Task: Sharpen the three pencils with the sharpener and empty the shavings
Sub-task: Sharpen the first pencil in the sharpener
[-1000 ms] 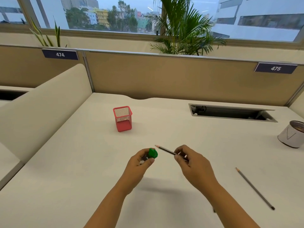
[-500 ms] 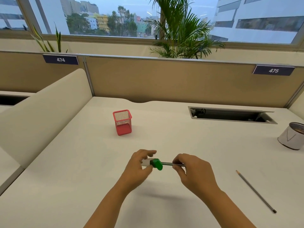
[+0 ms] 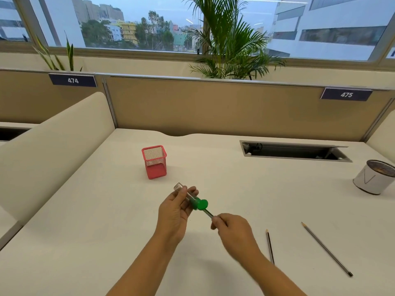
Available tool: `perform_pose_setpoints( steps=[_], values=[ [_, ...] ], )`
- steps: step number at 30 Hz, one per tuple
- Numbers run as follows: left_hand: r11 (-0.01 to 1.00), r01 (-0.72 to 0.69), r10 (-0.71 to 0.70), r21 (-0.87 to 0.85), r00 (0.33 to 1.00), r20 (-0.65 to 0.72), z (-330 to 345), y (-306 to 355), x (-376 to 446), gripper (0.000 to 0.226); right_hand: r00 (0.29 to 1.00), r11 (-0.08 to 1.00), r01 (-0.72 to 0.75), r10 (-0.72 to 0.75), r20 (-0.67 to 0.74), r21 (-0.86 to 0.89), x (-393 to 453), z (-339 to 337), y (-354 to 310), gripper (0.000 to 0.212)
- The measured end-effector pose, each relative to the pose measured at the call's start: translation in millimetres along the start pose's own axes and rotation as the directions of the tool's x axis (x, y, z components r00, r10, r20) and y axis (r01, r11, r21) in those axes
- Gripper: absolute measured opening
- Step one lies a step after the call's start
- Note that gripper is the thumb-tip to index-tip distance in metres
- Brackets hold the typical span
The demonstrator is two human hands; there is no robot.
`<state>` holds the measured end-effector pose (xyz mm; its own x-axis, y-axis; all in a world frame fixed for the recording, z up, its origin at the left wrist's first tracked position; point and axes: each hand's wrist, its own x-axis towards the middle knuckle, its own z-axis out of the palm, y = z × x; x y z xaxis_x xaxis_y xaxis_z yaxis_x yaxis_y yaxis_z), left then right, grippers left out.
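Observation:
My left hand (image 3: 174, 212) grips a sharpener (image 3: 193, 199) with a green head and a clear tube that sticks out past my fingers. A dark pencil (image 3: 209, 214) is pushed into the green head, and my right hand (image 3: 232, 228) pinches its shaft just behind the sharpener. Both hands are held above the white desk (image 3: 106, 221). Two more pencils lie on the desk to the right: a second pencil (image 3: 269, 245) partly hidden by my right forearm, and a third pencil (image 3: 326, 248) further right, points facing away from me.
A red mesh pencil holder (image 3: 154, 162) stands behind my hands. A small white round bin (image 3: 373, 180) sits at the right edge. An open cable slot (image 3: 295, 150) lies in the desk at the back right. Partitions close off the back and left.
The pencil tip went into the sharpener's green head. The sharpener has turned so its clear tube points up and left, and my right hand has dropped lower right.

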<state>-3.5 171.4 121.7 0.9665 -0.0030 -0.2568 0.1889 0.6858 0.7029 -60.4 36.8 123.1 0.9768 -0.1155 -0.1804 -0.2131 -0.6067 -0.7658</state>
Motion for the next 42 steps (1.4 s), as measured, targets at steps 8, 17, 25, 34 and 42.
perform_pose_setpoints(
  steps=[8, 17, 25, 34, 42],
  values=[
    [0.999, 0.046, -0.047, 0.019, 0.997, 0.065, 4, 11, 10, 0.017, 0.901, 0.766, -0.401, 0.228, 0.370, 0.502, 4, -17, -18, 0.028],
    [0.997, 0.079, -0.077, 0.026, 0.994, -0.078, 12, 18, 9, 0.010, 0.900, 0.938, 0.290, -0.335, -0.279, -0.191, 6, -4, 0, 0.011],
    [0.994, 0.107, -0.106, 0.002, 0.985, -0.139, 19, 21, 5, 0.017, 0.738, 0.803, 0.364, -0.558, -0.379, -0.472, 0, -4, 6, 0.017],
    [0.991, 0.047, -0.036, 0.126, 0.995, -0.090, 41, 7, -3, 0.006, 0.654, 0.755, 0.402, -0.632, -0.415, -0.518, 5, -19, 31, 0.006],
    [0.973, 0.029, -0.055, 0.229, 0.993, 0.108, 57, 1, -8, 0.018, 0.821, 0.519, -0.557, 0.227, 0.524, 0.649, 4, -69, 10, 0.031]
  ],
)
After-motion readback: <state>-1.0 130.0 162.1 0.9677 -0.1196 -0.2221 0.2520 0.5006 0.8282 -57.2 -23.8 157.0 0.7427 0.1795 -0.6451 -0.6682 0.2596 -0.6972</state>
